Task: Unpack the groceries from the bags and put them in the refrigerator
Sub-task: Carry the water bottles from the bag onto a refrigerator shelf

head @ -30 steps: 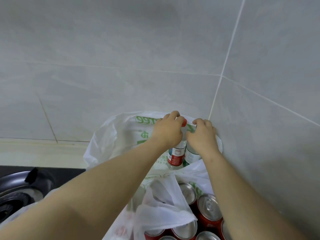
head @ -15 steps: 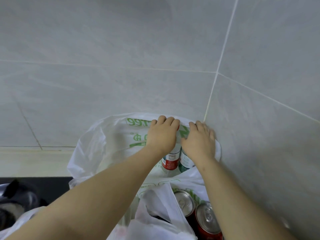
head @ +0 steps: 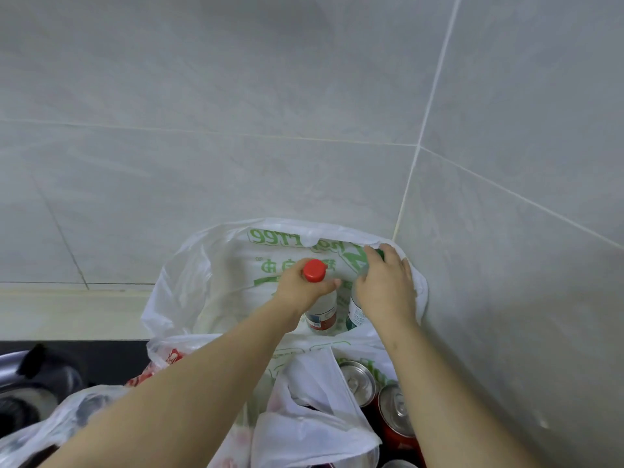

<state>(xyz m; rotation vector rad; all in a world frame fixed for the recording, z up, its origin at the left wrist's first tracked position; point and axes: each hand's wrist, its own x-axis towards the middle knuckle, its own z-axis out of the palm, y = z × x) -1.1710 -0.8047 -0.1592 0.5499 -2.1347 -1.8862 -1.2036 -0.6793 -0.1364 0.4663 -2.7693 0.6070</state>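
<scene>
Left hand [head: 304, 289]: fingers wrapped round neck of red-capped bottle [head: 323, 310] | right hand [head: 385, 285]: curled over green-capped bottle [head: 356, 314], just right | both bottles upright, axes vertical, directly beneath hands, inside white bag [head: 202, 265], far right corner | exit likely straight up.

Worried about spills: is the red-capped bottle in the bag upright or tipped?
Upright: the red-capped bottle stands in the white bag, cap up, gripped by the left hand.
</scene>
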